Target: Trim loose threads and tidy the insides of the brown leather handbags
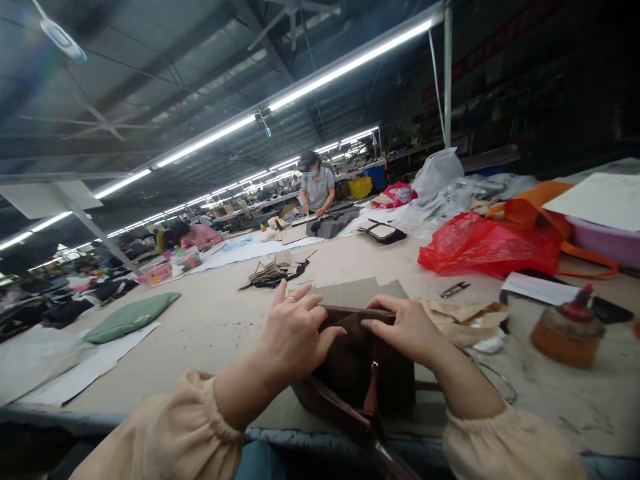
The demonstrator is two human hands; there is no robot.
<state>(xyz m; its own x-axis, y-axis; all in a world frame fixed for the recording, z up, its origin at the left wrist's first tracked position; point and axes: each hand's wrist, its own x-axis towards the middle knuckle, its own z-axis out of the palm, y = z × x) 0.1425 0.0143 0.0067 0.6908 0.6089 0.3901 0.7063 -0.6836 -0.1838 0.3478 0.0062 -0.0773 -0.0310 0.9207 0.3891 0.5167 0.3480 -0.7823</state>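
Note:
A dark brown handbag (345, 407) stands at the table's near edge with its mouth toward me, and its dark inside shows. A reddish-brown strap with a small metal fitting hangs at its front. My right hand (407, 330) pinches the far rim between thumb and fingers. At the rim's left end is my left hand (295, 330), its fingers spread apart and its thumb over the opening. Whether the left palm touches the bag's side is hidden. Grey-green flat pieces (363, 291) lie just behind the bag.
To the right are thread snips (455, 289), crumpled brown paper (465, 320), an amber bottle with a red cap (570, 333) and a red plastic bag (493, 243). Cut scraps (277, 269) lie ahead, a green pouch (133, 317) left. A co-worker (317, 187) stands across the table.

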